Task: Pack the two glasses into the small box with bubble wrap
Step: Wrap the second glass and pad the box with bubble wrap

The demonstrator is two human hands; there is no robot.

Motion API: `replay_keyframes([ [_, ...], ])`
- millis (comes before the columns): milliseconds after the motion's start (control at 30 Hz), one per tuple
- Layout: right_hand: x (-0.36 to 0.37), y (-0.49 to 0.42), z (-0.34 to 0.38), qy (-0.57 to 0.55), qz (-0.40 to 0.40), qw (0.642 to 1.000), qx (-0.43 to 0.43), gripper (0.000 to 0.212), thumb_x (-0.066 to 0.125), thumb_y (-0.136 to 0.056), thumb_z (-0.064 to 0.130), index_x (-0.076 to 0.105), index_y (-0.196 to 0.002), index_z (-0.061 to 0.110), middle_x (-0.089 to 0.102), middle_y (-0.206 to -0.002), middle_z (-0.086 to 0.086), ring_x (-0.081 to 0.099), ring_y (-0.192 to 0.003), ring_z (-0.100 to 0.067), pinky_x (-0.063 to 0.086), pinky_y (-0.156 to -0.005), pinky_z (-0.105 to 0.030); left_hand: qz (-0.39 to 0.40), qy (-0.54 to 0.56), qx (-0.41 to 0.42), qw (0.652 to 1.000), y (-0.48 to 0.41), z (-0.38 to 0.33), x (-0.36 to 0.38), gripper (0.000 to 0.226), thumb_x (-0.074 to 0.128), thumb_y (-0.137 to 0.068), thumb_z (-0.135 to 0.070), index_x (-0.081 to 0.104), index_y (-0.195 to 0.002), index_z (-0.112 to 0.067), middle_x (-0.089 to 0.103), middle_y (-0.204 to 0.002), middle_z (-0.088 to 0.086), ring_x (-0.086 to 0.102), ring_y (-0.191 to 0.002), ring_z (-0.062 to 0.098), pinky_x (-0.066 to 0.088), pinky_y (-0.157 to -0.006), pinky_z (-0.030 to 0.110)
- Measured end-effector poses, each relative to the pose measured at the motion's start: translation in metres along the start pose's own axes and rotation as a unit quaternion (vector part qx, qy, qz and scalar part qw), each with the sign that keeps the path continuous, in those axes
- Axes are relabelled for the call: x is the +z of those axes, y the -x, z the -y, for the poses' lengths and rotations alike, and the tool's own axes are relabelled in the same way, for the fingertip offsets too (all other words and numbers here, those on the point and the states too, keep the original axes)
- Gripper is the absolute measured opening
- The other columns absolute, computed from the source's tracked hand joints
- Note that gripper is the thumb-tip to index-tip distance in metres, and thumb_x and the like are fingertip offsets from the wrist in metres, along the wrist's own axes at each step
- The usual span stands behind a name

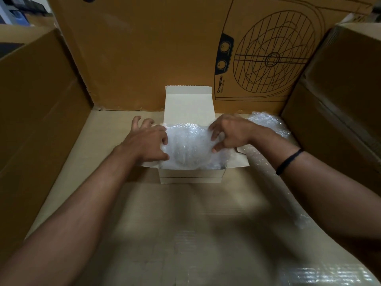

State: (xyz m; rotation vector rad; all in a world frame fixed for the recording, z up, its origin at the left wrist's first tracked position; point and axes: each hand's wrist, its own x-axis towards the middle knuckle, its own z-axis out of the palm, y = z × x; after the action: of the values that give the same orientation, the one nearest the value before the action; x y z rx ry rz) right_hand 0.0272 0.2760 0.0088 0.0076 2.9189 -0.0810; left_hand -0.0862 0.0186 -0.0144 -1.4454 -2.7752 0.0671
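I saw the rounded bundle of clear bubble wrap (189, 145) sitting in the small white cardboard box (191, 176), squarely between my hands: left hand (148, 141) cupping its left side, right hand (228, 133) pinching its right edge, both equally near.

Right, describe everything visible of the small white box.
The small white box is pale cardboard, upright and open: its lid flap stands up at the back, a side flap spreads right. It sits on a cardboard surface before a large brown carton. A bubble-wrap bundle fills it and bulges above the rim; the left hand and right hand hold that bundle's sides.
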Motion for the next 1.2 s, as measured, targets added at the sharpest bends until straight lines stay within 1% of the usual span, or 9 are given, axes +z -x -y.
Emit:
replay_keyframes([
  [200, 0.005, -0.004, 0.001, 0.067, 0.14, 0.986, 0.058, 0.075, 0.067, -0.05, 0.081, 0.055, -0.114, 0.043, 0.049, -0.121, 0.007, 0.032, -0.133, -0.026, 0.028, -0.109, -0.049, 0.166, -0.053, -0.023, 0.984, -0.005, -0.018, -0.017, 0.061, 0.072, -0.068, -0.05, 0.056, -0.124, -0.031, 0.036, -0.149, -0.006, 0.012, -0.145, 0.027, -0.011, -0.112, 0.06],
  [333, 0.003, -0.008, 0.021, 0.154, 0.144, 0.976, 0.049, 0.082, 0.074, -0.061, 0.072, 0.051, -0.127, 0.03, 0.05, -0.138, -0.004, 0.03, -0.137, -0.026, 0.019, -0.112, -0.048, 0.151, -0.127, -0.037, 0.98, -0.009, -0.031, -0.005, 0.058, 0.073, -0.068, -0.051, 0.056, -0.118, -0.025, 0.046, -0.14, -0.004, 0.022, -0.142, 0.034, -0.004, -0.112, 0.066],
  [500, 0.013, -0.011, 0.034, 0.226, 0.109, 0.968, 0.026, 0.085, 0.072, -0.064, 0.072, 0.05, -0.128, 0.021, 0.055, -0.134, -0.008, 0.04, -0.131, -0.026, 0.021, -0.115, -0.049, 0.091, -0.162, -0.017, 0.982, -0.009, -0.031, 0.007, 0.053, 0.072, -0.067, -0.06, 0.064, -0.109, -0.028, 0.055, -0.126, -0.005, 0.032, -0.135, 0.034, 0.003, -0.111, 0.066],
  [567, 0.012, -0.01, 0.03, 0.192, 0.115, 0.974, 0.026, 0.079, 0.073, -0.066, 0.069, 0.053, -0.128, 0.024, 0.055, -0.131, -0.006, 0.042, -0.128, -0.026, 0.026, -0.111, -0.045, 0.069, -0.159, 0.001, 0.985, -0.006, -0.029, 0.006, 0.047, 0.072, -0.066, -0.058, 0.068, -0.103, -0.028, 0.05, -0.135, -0.001, 0.029, -0.136, 0.031, 0.006, -0.112, 0.064],
  [667, 0.003, -0.003, 0.014, 0.02, 0.142, 0.988, 0.057, 0.074, 0.07, -0.07, 0.066, 0.055, -0.132, 0.03, 0.052, -0.135, 0.003, 0.045, -0.127, -0.023, 0.034, -0.105, -0.042, 0.073, -0.123, 0.0, 0.99, -0.001, -0.025, -0.001, 0.044, 0.069, -0.071, -0.055, 0.068, -0.108, -0.03, 0.022, -0.157, 0.006, 0.012, -0.144, 0.031, 0.002, -0.114, 0.06],
  [800, -0.012, 0.009, 0.001, -0.165, 0.073, 0.983, 0.041, 0.04, 0.064, -0.084, 0.032, 0.065, -0.123, 0.022, 0.051, -0.141, 0.007, 0.052, -0.124, -0.017, 0.04, -0.1, -0.036, 0.111, -0.082, -0.02, 0.99, 0.003, -0.017, -0.013, 0.043, 0.061, -0.076, -0.05, 0.065, -0.114, -0.033, 0.018, -0.159, 0.004, 0.006, -0.146, 0.031, -0.005, -0.113, 0.061],
  [900, -0.007, 0.01, 0.005, -0.054, 0.05, 0.997, 0.023, 0.034, 0.072, -0.082, 0.045, 0.065, -0.107, 0.024, 0.04, -0.144, 0.004, 0.052, -0.119, -0.02, 0.042, -0.1, -0.037, 0.127, -0.109, -0.018, 0.986, -0.001, -0.02, -0.013, 0.057, 0.069, -0.069, -0.059, 0.059, -0.118, -0.031, 0.035, -0.151, 0.002, 0.017, -0.143, 0.03, -0.001, -0.112, 0.062],
  [1033, 0.006, 0.002, 0.019, 0.165, 0.061, 0.984, 0.039, 0.078, 0.067, -0.074, 0.067, 0.048, -0.135, 0.022, 0.052, -0.138, -0.003, 0.044, -0.131, -0.024, 0.015, -0.117, -0.055, 0.1, -0.14, -0.031, 0.985, -0.01, -0.029, -0.003, 0.069, 0.076, -0.061, -0.054, 0.05, -0.118, -0.025, 0.059, -0.122, -0.002, 0.036, -0.132, 0.028, 0.003, -0.113, 0.062],
  [1200, 0.008, -0.011, 0.026, 0.22, 0.097, 0.969, 0.05, 0.077, 0.068, -0.068, 0.073, 0.059, -0.124, 0.023, 0.057, -0.133, -0.005, 0.04, -0.133, -0.023, 0.016, -0.114, -0.054, 0.071, -0.172, -0.04, 0.982, -0.015, -0.032, 0.006, 0.087, 0.08, -0.058, -0.058, 0.044, -0.128, -0.02, 0.06, -0.124, 0.002, 0.041, -0.128, 0.03, 0.003, -0.112, 0.064],
])
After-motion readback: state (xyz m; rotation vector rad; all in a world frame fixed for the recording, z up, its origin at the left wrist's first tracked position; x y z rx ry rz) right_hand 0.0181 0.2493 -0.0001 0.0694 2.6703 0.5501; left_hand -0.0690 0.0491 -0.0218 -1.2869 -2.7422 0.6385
